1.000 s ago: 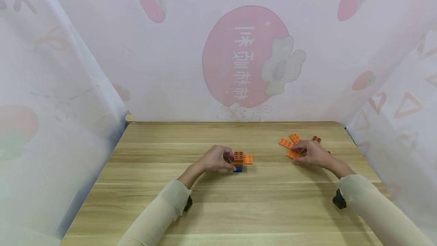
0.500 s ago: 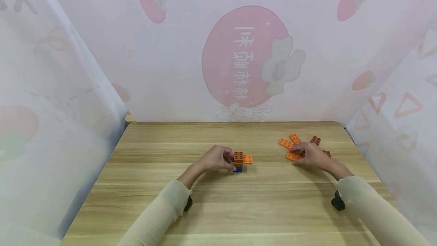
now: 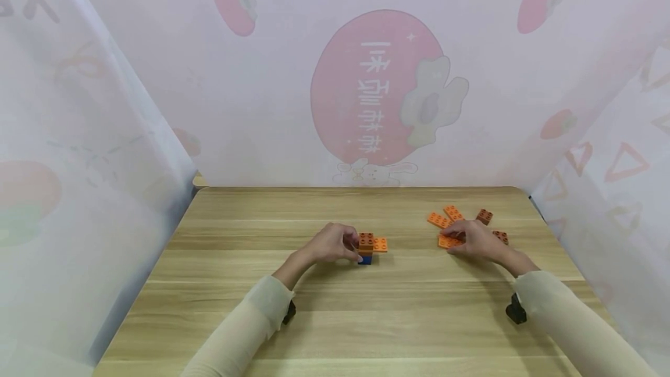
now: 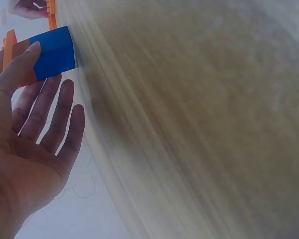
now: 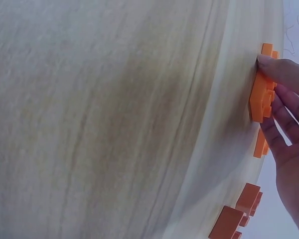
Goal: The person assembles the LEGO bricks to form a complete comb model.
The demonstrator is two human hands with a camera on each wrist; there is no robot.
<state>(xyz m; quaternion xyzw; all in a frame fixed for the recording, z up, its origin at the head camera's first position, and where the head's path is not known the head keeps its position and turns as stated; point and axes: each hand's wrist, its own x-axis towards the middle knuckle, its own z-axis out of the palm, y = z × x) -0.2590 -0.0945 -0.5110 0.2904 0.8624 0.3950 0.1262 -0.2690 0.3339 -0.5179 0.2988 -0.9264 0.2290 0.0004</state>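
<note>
A small stack of toy building bricks stands on the table near its middle, with a blue brick at the bottom, a brown brick on top and a flat orange brick jutting out to the right. My left hand pinches this stack from the left; in the left wrist view its thumb lies across the blue brick and the other fingers are extended. Over at the right, my right hand pinches a flat orange brick between thumb and fingers, low at the tabletop. Its fingers partly cover that brick.
Beyond the right hand lie two more flat orange bricks. Two brown bricks, one farther back and one nearer brown brick, lie to its right. Printed white cloth encloses the wooden table at the back and sides.
My right hand has shifted slightly left, and its fingers have closed on the flat orange brick, which moved a little with it. Both brown bricks show more fully. The left hand stays put.
</note>
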